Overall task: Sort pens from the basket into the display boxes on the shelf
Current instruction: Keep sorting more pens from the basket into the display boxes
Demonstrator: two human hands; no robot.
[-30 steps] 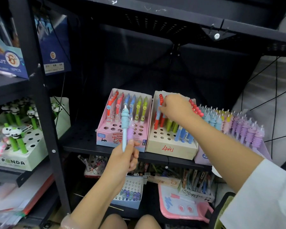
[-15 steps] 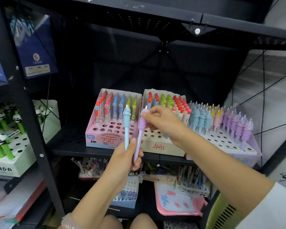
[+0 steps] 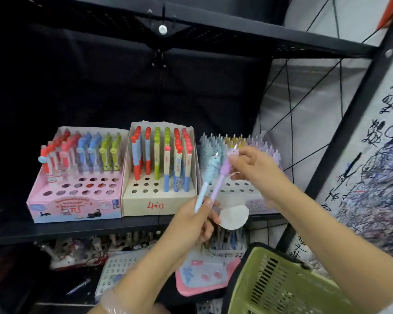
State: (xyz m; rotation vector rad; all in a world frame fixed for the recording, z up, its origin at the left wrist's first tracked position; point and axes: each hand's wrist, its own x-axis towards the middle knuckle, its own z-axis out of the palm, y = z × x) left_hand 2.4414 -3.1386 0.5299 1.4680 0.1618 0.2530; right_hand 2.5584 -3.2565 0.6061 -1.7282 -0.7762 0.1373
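Head view: my left hand (image 3: 191, 219) grips the lower barrels of two pens, a pale blue pen (image 3: 205, 185) and a lilac pen (image 3: 219, 181), both tilted with their moulded character tops pointing up and to the right. My right hand (image 3: 251, 165) pinches the lilac pen's ridged top between thumb and fingertips. Both pens are held in front of the lilac display box (image 3: 256, 206), the rightmost of three on the black shelf (image 3: 77, 230).

Half a second ago the same pinch sat in front of the cream box (image 3: 159, 206); now both hands are further right, and the green basket (image 3: 279, 284) shows at the near right.

The boxes are card with round punched holes; the pink box (image 3: 75, 208) sits leftmost. The basket is slotted plastic.
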